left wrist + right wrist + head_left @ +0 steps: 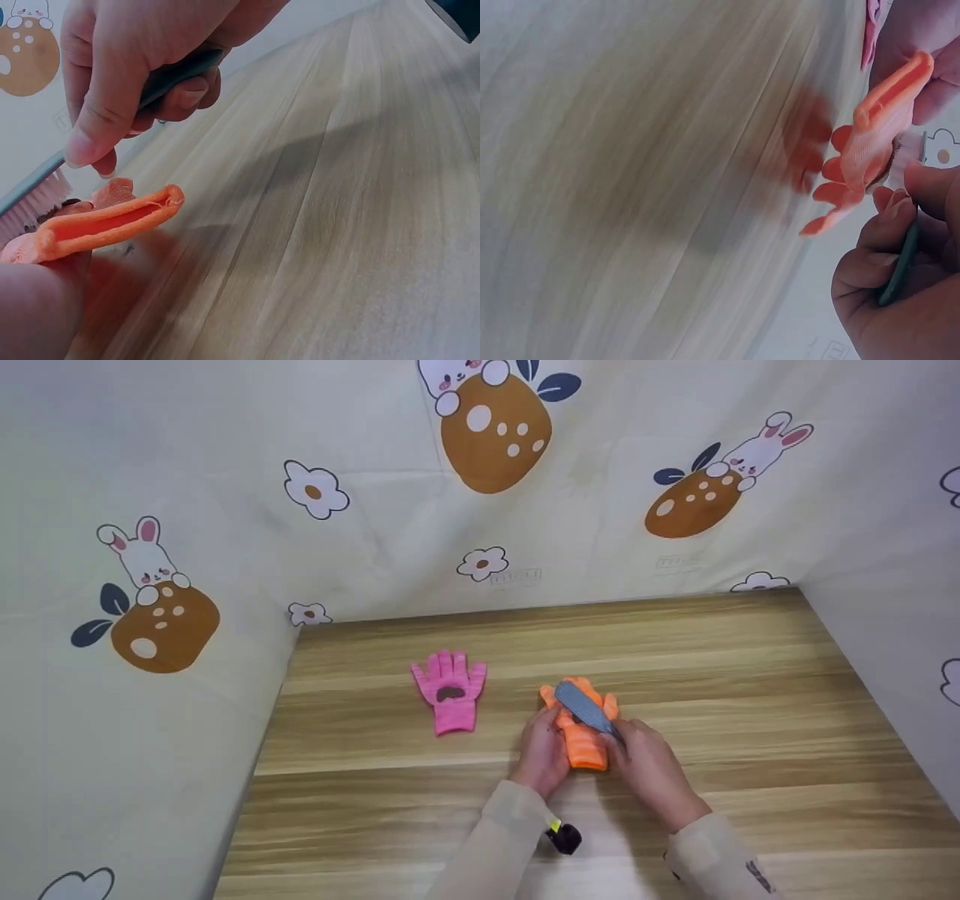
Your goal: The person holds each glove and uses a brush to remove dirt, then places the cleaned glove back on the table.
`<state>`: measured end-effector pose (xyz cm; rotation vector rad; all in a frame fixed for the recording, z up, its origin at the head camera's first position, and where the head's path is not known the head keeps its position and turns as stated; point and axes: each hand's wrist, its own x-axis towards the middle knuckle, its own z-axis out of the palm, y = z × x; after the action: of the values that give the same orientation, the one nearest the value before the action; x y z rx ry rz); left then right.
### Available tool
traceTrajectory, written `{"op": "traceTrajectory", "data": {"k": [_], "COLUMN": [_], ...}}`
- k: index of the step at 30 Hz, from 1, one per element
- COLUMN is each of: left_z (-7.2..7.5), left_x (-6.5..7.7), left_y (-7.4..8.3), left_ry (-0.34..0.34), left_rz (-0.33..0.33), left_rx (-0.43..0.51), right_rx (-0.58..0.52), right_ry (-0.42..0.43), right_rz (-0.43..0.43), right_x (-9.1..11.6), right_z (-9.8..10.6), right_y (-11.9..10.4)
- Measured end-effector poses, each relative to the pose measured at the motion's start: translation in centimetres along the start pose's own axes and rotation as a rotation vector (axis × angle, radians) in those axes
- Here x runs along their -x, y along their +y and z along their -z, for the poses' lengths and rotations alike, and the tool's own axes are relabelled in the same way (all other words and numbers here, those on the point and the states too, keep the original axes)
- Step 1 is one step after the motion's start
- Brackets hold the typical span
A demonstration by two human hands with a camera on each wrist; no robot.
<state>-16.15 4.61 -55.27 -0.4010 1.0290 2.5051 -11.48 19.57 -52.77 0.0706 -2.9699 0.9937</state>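
Observation:
An orange knitted glove (586,751) is held up off the wooden table, its fingers pointing away and its cuff opening toward me. My left hand (543,754) grips the glove along its left side. In my right hand (654,771) is a brush (583,707) with a blue-grey back. Its pale bristles (46,199) face down against a dark patch on the glove, seen in the left wrist view. Most of that patch is hidden under the brush. The right fingers wrap the brush's dark green handle (900,266) in the right wrist view.
To the left, a pink glove (455,716) lies flat on the wooden table (360,802), with a dark brown patch on its palm. A pale curtain (375,547) printed with rabbits and flowers surrounds the table's back and sides. A small black object (565,838) sits by the left sleeve.

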Motion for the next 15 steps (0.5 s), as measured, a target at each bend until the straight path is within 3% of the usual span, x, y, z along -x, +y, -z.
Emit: {"op": "traceTrajectory", "data": {"k": [15], "left_z": [0.34], "left_x": [0.28], "left_y": [-0.01], "left_ry": [-0.025], "left_rz": [0.000], "left_rx": [0.009], "right_rx": [0.022], "right_ry": [-0.050], "right_rz": [-0.064], "right_x": [0.12], "right_z": [0.84], "right_y": [0.92]}}
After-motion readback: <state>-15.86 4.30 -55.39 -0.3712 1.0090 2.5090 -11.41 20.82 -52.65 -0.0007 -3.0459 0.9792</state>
